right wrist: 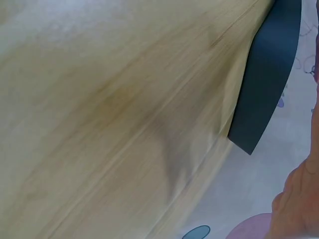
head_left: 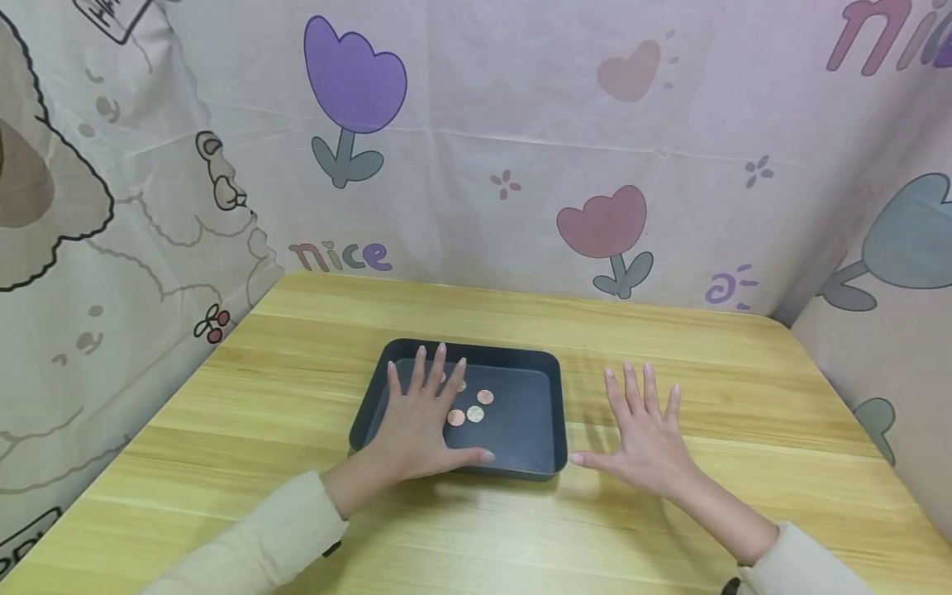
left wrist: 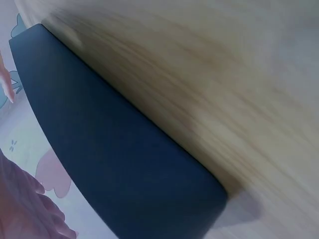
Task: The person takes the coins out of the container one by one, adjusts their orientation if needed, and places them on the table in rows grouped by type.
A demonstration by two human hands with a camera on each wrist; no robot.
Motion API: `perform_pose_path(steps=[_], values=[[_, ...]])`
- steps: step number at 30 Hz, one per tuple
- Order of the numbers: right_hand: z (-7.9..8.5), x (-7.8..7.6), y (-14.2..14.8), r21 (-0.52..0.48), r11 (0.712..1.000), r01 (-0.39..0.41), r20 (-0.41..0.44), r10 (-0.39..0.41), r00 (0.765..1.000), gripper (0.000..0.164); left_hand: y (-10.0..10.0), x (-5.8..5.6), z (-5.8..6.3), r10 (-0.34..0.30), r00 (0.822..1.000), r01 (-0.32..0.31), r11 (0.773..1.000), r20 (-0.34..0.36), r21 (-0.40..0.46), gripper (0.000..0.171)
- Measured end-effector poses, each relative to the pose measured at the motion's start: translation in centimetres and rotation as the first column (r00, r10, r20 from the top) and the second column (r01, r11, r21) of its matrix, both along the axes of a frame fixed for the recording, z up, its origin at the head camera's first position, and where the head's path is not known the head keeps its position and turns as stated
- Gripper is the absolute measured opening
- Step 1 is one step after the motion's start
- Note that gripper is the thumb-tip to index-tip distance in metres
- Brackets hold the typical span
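In the head view a dark rectangular tray (head_left: 521,413) stands on the wooden table. Several coins lie inside it toward the middle and left, among them a copper-coloured coin (head_left: 485,397) and a paler gold coin (head_left: 475,414). My left hand (head_left: 420,426) is spread over the tray's left part, fingers straight, and hides some of the coins. To the right of the tray, my right hand (head_left: 647,438) is spread above the table, its thumb tip close by the tray's right front corner. Both wrist views show the tray's outer wall (left wrist: 114,134) beside each hand.
The light wooden table (head_left: 706,512) reaches back to a printed cloth (head_left: 476,207) with tulips and lettering. More of this cloth hangs along the left and right sides. Long sleeves (head_left: 260,537) cover both forearms.
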State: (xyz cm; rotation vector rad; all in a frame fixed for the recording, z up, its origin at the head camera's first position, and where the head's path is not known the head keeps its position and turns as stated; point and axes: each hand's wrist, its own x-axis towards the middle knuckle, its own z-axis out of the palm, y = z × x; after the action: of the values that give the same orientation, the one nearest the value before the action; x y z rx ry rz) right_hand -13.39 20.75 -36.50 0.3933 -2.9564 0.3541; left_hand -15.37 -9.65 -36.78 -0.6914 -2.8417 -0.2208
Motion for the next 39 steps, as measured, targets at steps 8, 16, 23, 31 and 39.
perform_pose_path(steps=[8, 16, 23, 31, 39], values=[[0.3, -0.4, -0.3, -0.148, 0.989, -0.032, -0.034, 0.027, 0.999, 0.114, -2.1, 0.0, 0.6, -0.028, 1.000, 0.028, 0.999, -0.008, 0.021, 0.122], [0.3, -1.6, -1.8, -0.411, 0.896, -0.170, -0.220, 0.083, 0.972, 0.097, -5.5, -0.4, 0.6, -0.049, 0.999, 0.049, 0.999, -0.023, 0.023, 0.128], [0.1, -2.9, -4.3, -0.645, 0.721, -0.254, -0.209, 0.153, 0.966, 0.079, -7.8, -0.4, 0.5, -0.030, 0.999, 0.029, 0.999, 0.030, 0.031, 0.125], [-0.5, -4.1, -7.8, -0.832, 0.543, -0.117, -0.064, 0.115, 0.991, 0.064, -9.6, -0.4, -0.6, -0.030, 0.995, 0.024, 0.998, 0.096, 0.063, 0.123], [-1.5, -5.8, -9.9, -0.841, 0.541, -0.016, 0.045, 0.099, 0.994, 0.053, -10.4, 0.0, -1.6, -0.021, 0.990, 0.012, 0.998, 0.142, 0.066, 0.119]])
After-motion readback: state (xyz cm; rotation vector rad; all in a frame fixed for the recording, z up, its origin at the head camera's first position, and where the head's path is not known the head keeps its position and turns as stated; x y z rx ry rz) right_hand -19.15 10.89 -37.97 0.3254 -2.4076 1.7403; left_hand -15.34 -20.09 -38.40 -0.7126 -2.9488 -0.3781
